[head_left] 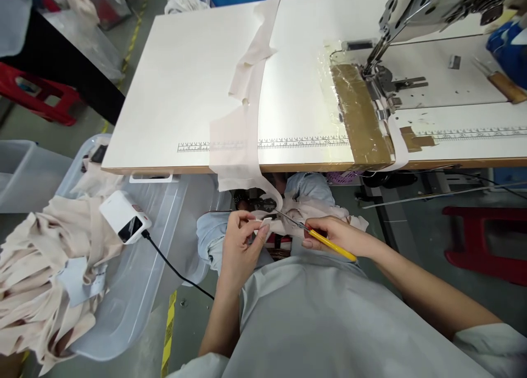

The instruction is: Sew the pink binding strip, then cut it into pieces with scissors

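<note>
Near my lap, below the front edge of the table, my left hand (pixel 244 245) pinches a small end of pale pink fabric. Just to its right, my right hand (pixel 335 236) is closed on scissors with yellow handles (pixel 332 245). The metal blades point up and left, touching or very near the fabric between my hands. A long pale pink fabric strip (pixel 247 131) lies across the white table and hangs over its edge down to my lap. More pale fabric (pixel 315 208) rests on my lap.
The white table (pixel 177 76) carries a sewing machine (pixel 411 16) at the right, with a strip under its foot. At the left, a clear plastic bin (pixel 135 306) holds many fabric strips (pixel 53 246) and a white power bank (pixel 125 216). A red stool (pixel 486 241) stands right.
</note>
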`<action>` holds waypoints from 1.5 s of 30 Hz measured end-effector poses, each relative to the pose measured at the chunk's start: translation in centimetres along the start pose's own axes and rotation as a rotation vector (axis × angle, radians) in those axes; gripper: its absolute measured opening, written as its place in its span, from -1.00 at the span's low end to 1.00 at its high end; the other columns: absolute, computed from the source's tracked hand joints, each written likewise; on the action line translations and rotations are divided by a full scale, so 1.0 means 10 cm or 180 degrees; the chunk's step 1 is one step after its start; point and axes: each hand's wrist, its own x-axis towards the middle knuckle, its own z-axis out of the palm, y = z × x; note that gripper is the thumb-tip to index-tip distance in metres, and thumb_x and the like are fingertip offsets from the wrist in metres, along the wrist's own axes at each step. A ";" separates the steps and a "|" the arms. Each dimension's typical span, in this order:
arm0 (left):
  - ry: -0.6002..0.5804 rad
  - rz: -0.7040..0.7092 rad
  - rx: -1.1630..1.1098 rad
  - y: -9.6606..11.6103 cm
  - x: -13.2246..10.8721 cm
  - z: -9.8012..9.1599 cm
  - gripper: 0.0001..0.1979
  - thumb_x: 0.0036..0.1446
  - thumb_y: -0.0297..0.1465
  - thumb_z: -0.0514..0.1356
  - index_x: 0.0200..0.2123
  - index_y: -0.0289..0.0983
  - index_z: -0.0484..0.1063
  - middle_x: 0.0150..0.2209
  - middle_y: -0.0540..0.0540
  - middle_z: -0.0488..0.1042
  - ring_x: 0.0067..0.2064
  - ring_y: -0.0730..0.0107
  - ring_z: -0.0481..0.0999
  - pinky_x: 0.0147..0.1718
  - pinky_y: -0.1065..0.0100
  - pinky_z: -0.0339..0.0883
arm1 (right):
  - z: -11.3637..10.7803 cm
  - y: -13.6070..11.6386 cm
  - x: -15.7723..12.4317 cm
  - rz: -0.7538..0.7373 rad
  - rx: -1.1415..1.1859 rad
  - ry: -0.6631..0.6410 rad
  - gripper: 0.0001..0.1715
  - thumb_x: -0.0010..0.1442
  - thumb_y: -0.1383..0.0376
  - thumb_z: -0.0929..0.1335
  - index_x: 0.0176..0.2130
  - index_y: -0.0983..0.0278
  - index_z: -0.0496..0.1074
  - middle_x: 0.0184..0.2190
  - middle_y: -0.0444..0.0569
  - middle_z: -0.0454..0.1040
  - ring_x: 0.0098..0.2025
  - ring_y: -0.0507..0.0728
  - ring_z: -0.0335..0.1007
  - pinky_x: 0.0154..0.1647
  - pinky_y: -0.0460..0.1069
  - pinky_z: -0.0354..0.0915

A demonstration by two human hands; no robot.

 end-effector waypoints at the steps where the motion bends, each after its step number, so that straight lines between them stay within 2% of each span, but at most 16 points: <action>1: -0.0010 -0.0057 -0.0068 -0.01 0.00 0.01 -0.74 0.16 -0.14 0.26 -0.43 -0.18 0.58 -0.14 -0.13 0.45 -0.39 0.44 0.37 -0.46 0.37 0.28 | -0.01 0.00 0.02 -0.0001 -0.0040 -0.0054 -0.47 0.23 -0.14 0.28 -0.45 0.21 0.17 -0.54 -0.22 0.15 -0.48 0.03 0.06 -0.48 -0.07 0.03; 3: -0.0268 -0.0392 -0.0432 -0.04 0.00 0.02 -0.69 0.17 -0.11 0.24 -0.42 -0.21 0.56 -0.20 -0.13 0.52 -0.49 0.48 0.36 -0.53 0.37 0.26 | -0.02 0.00 0.06 0.0011 -0.0102 -0.0181 -0.46 0.24 -0.15 0.28 -0.45 0.21 0.16 -0.54 -0.22 0.14 -0.49 0.03 0.04 -0.49 -0.07 0.03; 6: -0.0829 -0.1029 -0.1173 -0.10 0.01 0.05 -0.63 0.15 -0.04 0.23 -0.34 -0.25 0.51 -0.56 -0.03 0.50 -0.63 0.47 0.36 -0.65 0.42 0.17 | -0.06 0.00 0.12 0.0012 -0.0098 -0.0440 -0.44 0.23 -0.18 0.26 -0.46 0.20 0.13 -0.55 -0.23 0.11 -0.50 0.02 0.01 -0.51 -0.08 0.01; 7: -0.0944 -0.1168 -0.1371 -0.11 0.01 0.07 -0.62 0.13 -0.03 0.24 -0.33 -0.27 0.49 -0.62 -0.01 0.47 -0.63 0.42 0.41 -0.67 0.44 0.15 | -0.07 0.00 0.14 0.0014 -0.0075 -0.0546 -0.42 0.23 -0.19 0.26 -0.46 0.20 0.13 -0.55 -0.23 0.10 -0.50 0.02 0.00 -0.51 -0.08 0.01; 9: -0.1054 -0.1299 -0.1669 -0.14 0.02 0.09 -0.59 0.09 -0.02 0.29 -0.32 -0.29 0.48 -0.59 -0.04 0.51 -0.56 0.33 0.53 -0.68 0.47 0.15 | -0.09 0.00 0.17 0.0041 -0.0060 -0.0719 -0.41 0.21 -0.21 0.28 -0.47 0.20 0.12 -0.54 -0.23 0.10 -0.50 0.01 0.00 -0.52 -0.08 0.00; 13: -0.1067 -0.1402 -0.2007 -0.17 0.02 0.12 -0.59 0.05 -0.04 0.33 -0.32 -0.31 0.48 -0.46 -0.11 0.58 -0.50 0.29 0.60 -0.70 0.50 0.14 | -0.12 0.00 0.21 0.0098 -0.0119 -0.0902 -0.41 0.20 -0.19 0.30 -0.48 0.21 0.13 -0.54 -0.24 0.10 -0.50 0.01 0.01 -0.52 -0.07 -0.01; 17: -0.1008 -0.1487 -0.2116 -0.19 0.01 0.14 -0.60 0.03 -0.06 0.34 -0.36 -0.32 0.48 -0.47 -0.12 0.58 -0.50 0.30 0.60 -0.70 0.50 0.13 | -0.13 -0.01 0.21 0.0094 -0.0282 -0.0966 -0.40 0.20 -0.21 0.27 -0.49 0.20 0.12 -0.56 -0.23 0.10 -0.50 0.02 0.00 -0.52 -0.07 -0.02; 24: -0.0865 -0.1487 -0.2102 -0.22 -0.02 0.16 -0.61 0.02 -0.07 0.34 -0.42 -0.31 0.48 -0.55 -0.08 0.55 -0.56 0.36 0.55 -0.70 0.50 0.10 | -0.15 -0.07 0.18 0.0059 -0.1063 -0.0678 -0.39 0.23 -0.21 0.24 -0.51 0.19 0.05 -0.61 -0.23 0.09 -0.55 0.03 0.01 -0.51 -0.04 -0.07; 29: -0.0830 -0.1433 -0.2029 -0.26 -0.02 0.18 -0.63 0.06 -0.09 0.32 -0.41 -0.32 0.49 -0.55 -0.09 0.56 -0.62 0.46 0.47 -0.69 0.49 0.05 | -0.11 -0.06 0.16 0.0004 -0.1383 -0.0493 -0.40 0.25 -0.22 0.23 -0.49 0.19 0.16 -0.60 -0.19 0.16 -0.55 0.06 0.07 -0.51 -0.03 -0.06; 35: -0.0851 -0.1410 -0.1981 -0.26 -0.02 0.19 -0.63 0.07 -0.09 0.31 -0.39 -0.32 0.50 -0.58 -0.10 0.56 -0.60 0.44 0.48 -0.68 0.50 0.03 | -0.07 -0.06 0.16 0.0041 -0.1568 -0.0308 -0.41 0.24 -0.18 0.27 -0.53 0.19 0.14 -0.63 -0.19 0.17 -0.57 0.06 0.04 -0.52 -0.04 -0.09; 40: -0.0855 -0.1374 -0.1949 -0.26 -0.02 0.20 -0.63 0.09 -0.09 0.30 -0.39 -0.32 0.51 -0.58 -0.12 0.57 -0.64 0.50 0.42 -0.69 0.50 0.02 | -0.06 -0.04 0.15 0.0113 -0.1646 -0.0208 -0.39 0.22 -0.18 0.30 -0.56 0.19 0.14 -0.66 -0.19 0.17 -0.59 0.06 0.04 -0.53 -0.04 -0.12; 45: -0.0888 -0.1401 -0.1971 -0.26 -0.03 0.23 -0.64 0.07 -0.09 0.31 -0.41 -0.31 0.50 -0.60 -0.08 0.55 -0.60 0.45 0.48 -0.68 0.50 0.04 | -0.05 -0.08 0.16 0.0006 -0.1804 -0.0207 -0.44 0.24 -0.16 0.30 -0.50 0.20 0.22 -0.60 -0.15 0.28 -0.56 0.07 0.12 -0.51 -0.03 -0.14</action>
